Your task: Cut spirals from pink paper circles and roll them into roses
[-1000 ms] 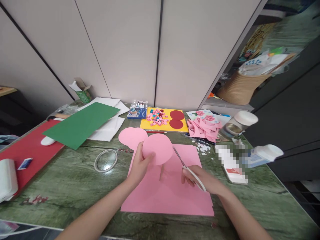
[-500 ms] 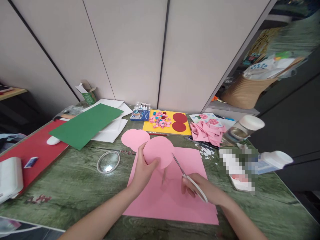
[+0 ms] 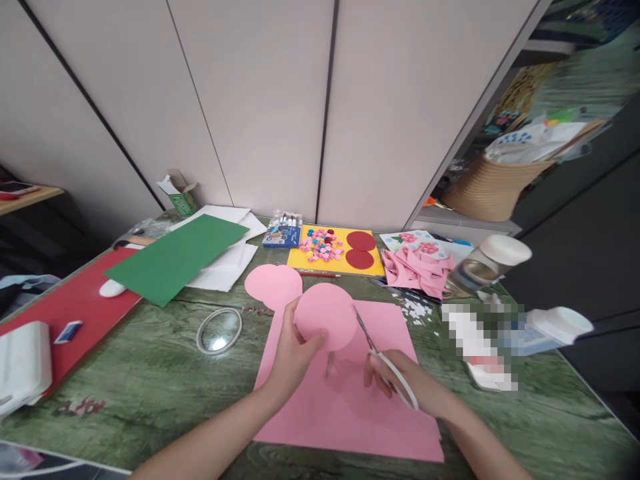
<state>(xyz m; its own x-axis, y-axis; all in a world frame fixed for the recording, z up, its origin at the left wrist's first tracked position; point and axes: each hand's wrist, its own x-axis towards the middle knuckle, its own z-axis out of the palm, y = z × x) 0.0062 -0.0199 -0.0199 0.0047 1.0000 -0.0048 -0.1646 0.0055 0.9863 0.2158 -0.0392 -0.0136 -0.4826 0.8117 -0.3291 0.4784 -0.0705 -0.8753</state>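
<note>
My left hand (image 3: 299, 343) pinches a pink paper circle (image 3: 327, 315) by its lower left side, thumb in front. My right hand (image 3: 397, 373) grips white-handled scissors (image 3: 370, 341), whose blades point up beside the circle's right edge; whether they touch it I cannot tell. Both hands are above a stack of pink paper sheets (image 3: 350, 407). More pink paper circles (image 3: 273, 285) overlap on the table just behind my left hand. A red pencil (image 3: 320, 275) lies behind the held circle.
A yellow sheet (image 3: 345, 265) carries pompoms (image 3: 325, 245) and two red circles (image 3: 360, 250). Pink scraps (image 3: 417, 270) and white paper bits (image 3: 416, 308) lie right. A bottle (image 3: 485, 263) stands at far right. Left are a ring (image 3: 219, 331), green sheet (image 3: 183, 257) and red sheet (image 3: 75, 307).
The view has shifted slightly, so everything sits a little lower in the picture. The held circle is turned a little; both hands keep their holds.
</note>
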